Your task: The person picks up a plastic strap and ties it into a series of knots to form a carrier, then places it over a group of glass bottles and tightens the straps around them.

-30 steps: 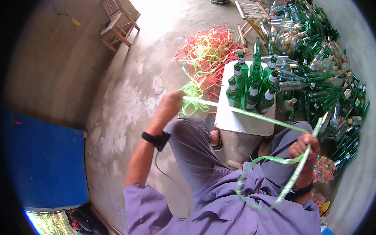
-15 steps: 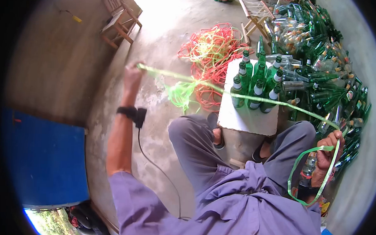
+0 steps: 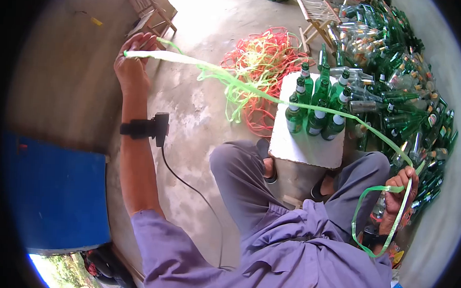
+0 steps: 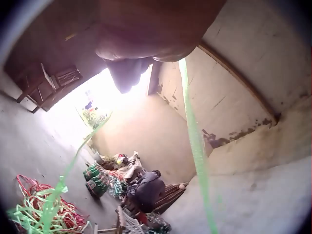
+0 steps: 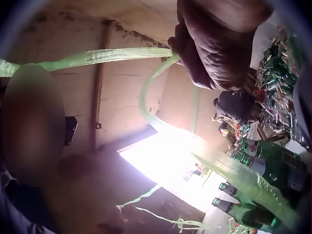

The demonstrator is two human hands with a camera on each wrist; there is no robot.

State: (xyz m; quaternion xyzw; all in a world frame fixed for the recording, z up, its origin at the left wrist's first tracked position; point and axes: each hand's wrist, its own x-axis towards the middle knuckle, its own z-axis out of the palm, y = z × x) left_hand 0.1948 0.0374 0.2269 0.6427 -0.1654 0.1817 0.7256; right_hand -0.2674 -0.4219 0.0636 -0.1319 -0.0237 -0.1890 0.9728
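Observation:
A light green plastic strap (image 3: pixel 265 96) runs from hand to hand in the head view, passing over a group of green glass bottles (image 3: pixel 321 87). My left hand (image 3: pixel 133 69), raised at the upper left, grips the strap's far stretch. At the lower right, my right hand (image 3: pixel 397 193) pinches the strap, and a loop of it hangs beside the knee. The bottles stand upright and close together on a white block (image 3: pixel 306 150). In the right wrist view, the strap (image 5: pixel 117 55) comes out of the curled fingers; in the left wrist view, the palm (image 4: pixel 156 29) fills the top.
A tangled heap of red and green straps (image 3: pixel 266 59) lies on the floor beyond the left knee. Many loose bottles (image 3: pixel 394 106) are piled along the right wall. A folding stool (image 3: pixel 318 17) and a wooden chair (image 3: pixel 152 17) stand farther back.
My left hand has swept left and up, away from the block, drawing out the strap. My right hand has shifted right and slightly down, still holding the strap with its loop.

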